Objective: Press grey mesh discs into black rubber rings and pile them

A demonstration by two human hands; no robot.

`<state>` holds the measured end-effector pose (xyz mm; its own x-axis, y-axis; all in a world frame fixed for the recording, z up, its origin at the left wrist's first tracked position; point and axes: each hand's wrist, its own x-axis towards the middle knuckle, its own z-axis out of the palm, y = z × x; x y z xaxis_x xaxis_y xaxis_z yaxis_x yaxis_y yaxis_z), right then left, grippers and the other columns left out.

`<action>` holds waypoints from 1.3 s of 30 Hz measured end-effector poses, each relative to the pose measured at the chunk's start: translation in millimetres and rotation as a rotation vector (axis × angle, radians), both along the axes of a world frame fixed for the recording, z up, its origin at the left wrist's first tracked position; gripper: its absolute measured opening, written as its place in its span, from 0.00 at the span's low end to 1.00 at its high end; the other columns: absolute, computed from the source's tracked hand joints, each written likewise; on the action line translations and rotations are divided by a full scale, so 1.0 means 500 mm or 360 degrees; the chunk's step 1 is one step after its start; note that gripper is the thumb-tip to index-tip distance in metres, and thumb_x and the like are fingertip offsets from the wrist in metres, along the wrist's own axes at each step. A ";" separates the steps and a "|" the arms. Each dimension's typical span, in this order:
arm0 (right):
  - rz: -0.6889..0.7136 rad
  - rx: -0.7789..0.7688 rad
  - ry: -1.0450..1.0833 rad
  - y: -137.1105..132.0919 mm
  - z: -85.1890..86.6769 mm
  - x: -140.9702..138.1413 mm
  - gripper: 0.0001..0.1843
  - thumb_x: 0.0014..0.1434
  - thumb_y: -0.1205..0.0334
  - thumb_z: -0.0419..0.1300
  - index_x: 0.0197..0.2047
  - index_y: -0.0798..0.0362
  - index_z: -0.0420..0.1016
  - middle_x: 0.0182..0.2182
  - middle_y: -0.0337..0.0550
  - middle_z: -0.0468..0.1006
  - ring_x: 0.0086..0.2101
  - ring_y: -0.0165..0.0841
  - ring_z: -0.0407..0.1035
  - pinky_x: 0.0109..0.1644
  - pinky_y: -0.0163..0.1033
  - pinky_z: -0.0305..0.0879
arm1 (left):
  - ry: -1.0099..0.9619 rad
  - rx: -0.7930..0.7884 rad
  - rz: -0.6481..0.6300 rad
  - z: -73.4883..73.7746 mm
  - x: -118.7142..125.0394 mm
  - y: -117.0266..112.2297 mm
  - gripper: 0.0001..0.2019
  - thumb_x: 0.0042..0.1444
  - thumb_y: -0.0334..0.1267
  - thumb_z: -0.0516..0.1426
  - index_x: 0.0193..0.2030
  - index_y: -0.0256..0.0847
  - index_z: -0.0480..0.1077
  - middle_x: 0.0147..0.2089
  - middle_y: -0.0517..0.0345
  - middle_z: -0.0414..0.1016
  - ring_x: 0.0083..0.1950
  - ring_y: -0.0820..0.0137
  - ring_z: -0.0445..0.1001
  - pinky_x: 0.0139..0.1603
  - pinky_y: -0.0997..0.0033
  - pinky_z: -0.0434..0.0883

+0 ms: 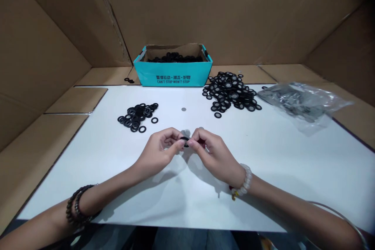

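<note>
Between my hands, a little above the white tabletop, is a black ring [185, 138], a flat rubber-like washer. My left hand [164, 146] pinches its left side with thumb and fingers. The thumb and forefinger of my right hand [212, 150] close on its right side. Fingertips cover much of the ring, so I cannot make out whether a disc sits in it. Just behind the fingers lie a few small grey discs [186, 132], partly hidden. Another grey disc [183, 109] rests farther back. To the left is a loose pile of black rings [136, 117] with open centres.
A turquoise box [172, 75] full of black rings stands at the back. Right of it spreads a heap of black rings with grey centres [231, 91]. A clear plastic bag [301, 103] of grey pieces lies far right. Cardboard walls [219, 15] enclose the white table [117, 187].
</note>
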<state>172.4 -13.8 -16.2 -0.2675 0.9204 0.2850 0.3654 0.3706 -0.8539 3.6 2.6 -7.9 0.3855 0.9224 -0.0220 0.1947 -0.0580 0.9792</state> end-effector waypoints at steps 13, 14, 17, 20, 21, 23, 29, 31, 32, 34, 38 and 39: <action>0.0304 0.0102 -0.0179 0.013 0.005 0.014 0.10 0.60 0.68 0.51 0.27 0.53 0.60 0.23 0.36 0.62 0.24 0.26 0.56 0.29 0.32 0.54 | 0.0061 0.0032 0.0035 0.007 -0.001 0.009 0.04 0.48 0.33 0.58 0.26 0.37 0.68 0.26 0.59 0.70 0.29 0.73 0.69 0.30 0.74 0.68; 0.0303 0.0112 -0.0169 0.013 0.004 0.013 0.10 0.60 0.68 0.51 0.26 0.53 0.60 0.23 0.35 0.62 0.24 0.26 0.56 0.29 0.32 0.54 | 0.0075 0.0063 0.0056 0.006 -0.001 0.008 0.04 0.49 0.33 0.58 0.26 0.37 0.68 0.26 0.59 0.70 0.29 0.73 0.70 0.31 0.74 0.69; 0.0282 0.0107 -0.0142 0.014 0.002 0.014 0.10 0.60 0.67 0.51 0.26 0.53 0.60 0.22 0.36 0.62 0.24 0.27 0.56 0.28 0.33 0.54 | 0.0084 0.0108 0.0091 0.007 -0.003 0.008 0.04 0.49 0.33 0.58 0.26 0.36 0.69 0.26 0.59 0.71 0.30 0.73 0.70 0.33 0.74 0.69; 0.0244 0.0003 -0.0124 0.016 -0.003 0.017 0.11 0.60 0.66 0.52 0.26 0.53 0.61 0.22 0.35 0.62 0.24 0.26 0.56 0.28 0.33 0.53 | 0.0020 -0.0008 0.0040 0.008 -0.001 0.010 0.04 0.49 0.34 0.59 0.26 0.36 0.69 0.26 0.59 0.71 0.29 0.74 0.70 0.31 0.75 0.68; 0.0246 -0.0039 -0.0115 0.016 -0.004 0.018 0.11 0.60 0.65 0.52 0.25 0.54 0.61 0.22 0.35 0.62 0.23 0.26 0.55 0.27 0.33 0.53 | -0.0008 -0.0074 0.0021 0.008 0.000 0.011 0.05 0.49 0.34 0.59 0.26 0.36 0.69 0.26 0.59 0.72 0.28 0.74 0.71 0.31 0.75 0.68; 0.0287 -0.0097 -0.0107 0.017 -0.005 0.019 0.12 0.60 0.64 0.52 0.25 0.54 0.61 0.21 0.34 0.61 0.23 0.26 0.54 0.27 0.32 0.52 | -0.0060 -0.0221 -0.0023 0.003 0.001 0.012 0.05 0.48 0.35 0.59 0.26 0.36 0.69 0.26 0.58 0.73 0.28 0.73 0.72 0.31 0.74 0.68; 0.0333 -0.0240 -0.0232 0.029 0.015 0.029 0.12 0.60 0.62 0.52 0.25 0.54 0.64 0.20 0.34 0.63 0.23 0.25 0.56 0.26 0.32 0.53 | 0.0074 -0.0290 -0.0173 0.001 -0.011 0.027 0.10 0.50 0.43 0.59 0.31 0.37 0.70 0.28 0.54 0.76 0.30 0.68 0.74 0.33 0.69 0.70; 0.0156 -0.0221 -0.0270 0.051 0.017 0.054 0.12 0.61 0.61 0.52 0.27 0.54 0.67 0.21 0.36 0.67 0.23 0.27 0.59 0.26 0.33 0.54 | 0.0440 0.0057 -0.0139 0.013 -0.028 0.045 0.12 0.51 0.46 0.58 0.35 0.38 0.72 0.33 0.53 0.77 0.33 0.66 0.75 0.35 0.67 0.69; 0.0022 -0.0172 -0.0301 0.066 0.014 0.071 0.12 0.61 0.61 0.52 0.26 0.54 0.66 0.21 0.37 0.68 0.23 0.27 0.59 0.26 0.34 0.54 | 0.0689 0.0298 -0.0075 0.020 -0.039 0.057 0.12 0.51 0.46 0.59 0.35 0.39 0.73 0.35 0.52 0.78 0.34 0.64 0.74 0.36 0.65 0.69; -0.0268 -0.0016 -0.0482 0.101 -0.001 0.112 0.14 0.60 0.63 0.53 0.23 0.51 0.63 0.17 0.35 0.63 0.19 0.28 0.56 0.22 0.35 0.49 | 0.1213 0.0747 0.0079 0.027 -0.063 0.082 0.11 0.51 0.46 0.59 0.32 0.40 0.74 0.38 0.49 0.78 0.38 0.59 0.73 0.40 0.61 0.67; -0.0534 0.0189 -0.0710 0.152 -0.040 0.184 0.21 0.55 0.70 0.58 0.17 0.50 0.53 0.15 0.35 0.57 0.18 0.29 0.51 0.23 0.36 0.41 | 0.1833 0.1008 0.0162 0.018 -0.098 0.119 0.12 0.54 0.42 0.55 0.39 0.39 0.76 0.43 0.44 0.77 0.45 0.51 0.70 0.42 0.57 0.63; -0.0552 0.0204 -0.0748 0.157 -0.046 0.194 0.21 0.53 0.70 0.59 0.16 0.49 0.53 0.15 0.35 0.56 0.18 0.29 0.50 0.23 0.36 0.40 | 0.1876 0.1009 0.0131 0.014 -0.102 0.124 0.13 0.56 0.42 0.54 0.40 0.39 0.76 0.43 0.44 0.76 0.46 0.51 0.69 0.42 0.57 0.63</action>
